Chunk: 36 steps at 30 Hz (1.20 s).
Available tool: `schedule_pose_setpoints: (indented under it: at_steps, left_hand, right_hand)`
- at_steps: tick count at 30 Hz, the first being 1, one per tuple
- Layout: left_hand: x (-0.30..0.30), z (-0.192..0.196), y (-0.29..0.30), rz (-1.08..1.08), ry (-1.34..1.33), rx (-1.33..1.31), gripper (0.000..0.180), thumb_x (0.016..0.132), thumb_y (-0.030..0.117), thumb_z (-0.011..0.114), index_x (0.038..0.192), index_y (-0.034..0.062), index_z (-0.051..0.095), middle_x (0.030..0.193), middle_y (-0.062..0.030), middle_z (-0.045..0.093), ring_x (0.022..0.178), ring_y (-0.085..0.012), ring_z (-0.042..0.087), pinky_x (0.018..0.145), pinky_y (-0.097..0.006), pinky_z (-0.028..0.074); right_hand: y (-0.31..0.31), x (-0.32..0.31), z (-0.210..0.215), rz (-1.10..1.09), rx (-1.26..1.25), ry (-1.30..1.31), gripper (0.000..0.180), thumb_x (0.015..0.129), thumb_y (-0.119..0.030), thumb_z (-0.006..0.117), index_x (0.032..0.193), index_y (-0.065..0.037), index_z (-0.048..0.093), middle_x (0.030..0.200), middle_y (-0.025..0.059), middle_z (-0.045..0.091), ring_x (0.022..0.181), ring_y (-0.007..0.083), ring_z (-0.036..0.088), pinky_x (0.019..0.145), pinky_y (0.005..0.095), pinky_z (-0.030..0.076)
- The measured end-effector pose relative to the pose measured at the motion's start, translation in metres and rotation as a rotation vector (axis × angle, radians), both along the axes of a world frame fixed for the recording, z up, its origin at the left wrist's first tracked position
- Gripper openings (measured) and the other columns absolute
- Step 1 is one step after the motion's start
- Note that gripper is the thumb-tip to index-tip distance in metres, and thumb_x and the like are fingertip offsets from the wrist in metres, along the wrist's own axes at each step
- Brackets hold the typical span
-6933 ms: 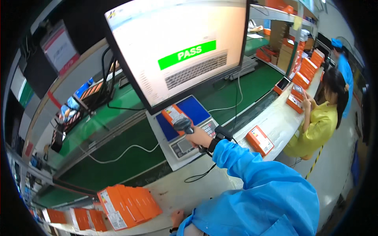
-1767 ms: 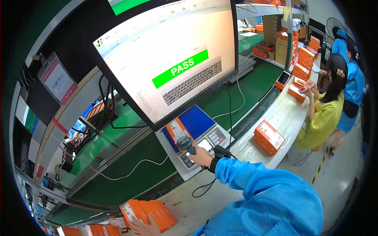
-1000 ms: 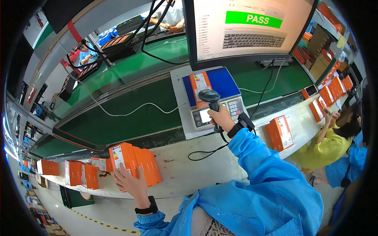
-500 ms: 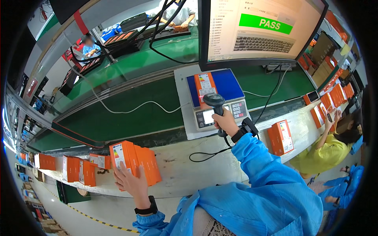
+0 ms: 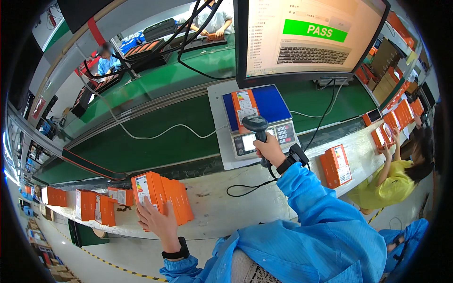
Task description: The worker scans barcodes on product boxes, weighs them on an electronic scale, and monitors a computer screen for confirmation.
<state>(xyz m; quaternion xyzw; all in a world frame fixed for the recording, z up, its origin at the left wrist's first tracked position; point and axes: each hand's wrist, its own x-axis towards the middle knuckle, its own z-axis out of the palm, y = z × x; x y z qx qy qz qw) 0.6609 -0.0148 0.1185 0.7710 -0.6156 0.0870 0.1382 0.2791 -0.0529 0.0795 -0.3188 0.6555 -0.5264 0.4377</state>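
Observation:
My right hand (image 5: 268, 149) grips a black handheld barcode scanner (image 5: 256, 127), its head just above the display of a weighing scale (image 5: 260, 121). An orange box (image 5: 244, 106) lies flat on the scale's blue platform. My left hand (image 5: 156, 220) rests against the nearest box in a row of upright orange boxes (image 5: 163, 197) on the white bench, fingers spread over its face. Above the scale a large monitor (image 5: 309, 37) shows a green banner.
More orange boxes (image 5: 89, 205) stand further left on the bench; one orange box (image 5: 336, 165) stands to the right. A green conveyor belt (image 5: 141, 141) runs behind. A person in yellow (image 5: 391, 177) works at the right with several orange boxes. A black cable (image 5: 245, 188) trails on the bench.
The view has swung left and down since the earliest frames. My left hand reached the orange box row and stays on it. My right hand keeps the scanner over the scale.

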Motion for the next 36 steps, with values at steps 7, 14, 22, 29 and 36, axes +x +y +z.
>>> schedule_pose_setpoints:
  at_steps: [7,14,22,29,36]
  left_hand:
    - [0.005,-0.004,0.003,0.006,0.007,0.012,0.076,0.078,0.040,0.066,0.139,0.0113,0.033,0.144,-0.0211,0.027,0.133,-0.0409,0.025,0.104,-0.061,0.019]
    - [0.018,0.004,-0.008,0.013,0.042,-0.043,0.082,0.072,0.034,0.071,0.140,0.0097,0.032,0.139,-0.0220,0.034,0.127,-0.0400,0.032,0.104,-0.052,0.026]
    - [0.025,0.030,-0.019,-0.325,0.333,0.003,0.090,0.073,0.045,0.071,0.145,0.0145,0.026,0.144,-0.0196,0.032,0.132,-0.0389,0.029,0.107,-0.050,0.023]
    - [0.024,0.035,-0.016,-0.064,0.427,0.069,0.091,0.060,0.018,0.076,0.138,0.0054,0.032,0.127,-0.0233,0.041,0.119,-0.0391,0.039,0.101,-0.045,0.033]
    - [-0.013,0.058,-0.006,-0.114,0.418,-0.124,0.086,0.064,0.018,0.075,0.137,0.0035,0.033,0.126,-0.0203,0.042,0.118,-0.0338,0.042,0.099,-0.043,0.034]
  right_hand:
    - [0.002,0.002,-0.001,-0.025,0.115,0.187,0.030,0.077,-0.019,0.062,0.098,0.002,0.054,0.065,0.0063,0.058,0.051,0.0135,0.056,0.045,0.0292,0.046]
    - [0.035,0.009,-0.028,0.285,0.158,0.265,0.037,0.075,-0.026,0.065,0.099,0.000,0.056,0.065,0.0115,0.062,0.054,0.0204,0.062,0.050,0.0337,0.050]
    - [0.082,0.011,-0.151,0.296,0.233,0.566,0.052,0.067,-0.034,0.070,0.107,-0.004,0.056,0.088,0.0216,0.064,0.086,0.0384,0.063,0.077,0.0452,0.049]
    - [0.062,-0.002,-0.098,0.145,0.081,0.891,0.070,0.066,-0.048,0.071,0.110,0.004,0.052,0.103,0.0263,0.058,0.096,0.0403,0.057,0.081,0.0455,0.046]
    - [-0.100,0.000,-0.032,-0.255,0.029,1.168,0.098,0.059,-0.046,0.078,0.135,0.000,0.036,0.133,0.0318,0.033,0.115,0.0495,0.040,0.094,0.0534,0.035]
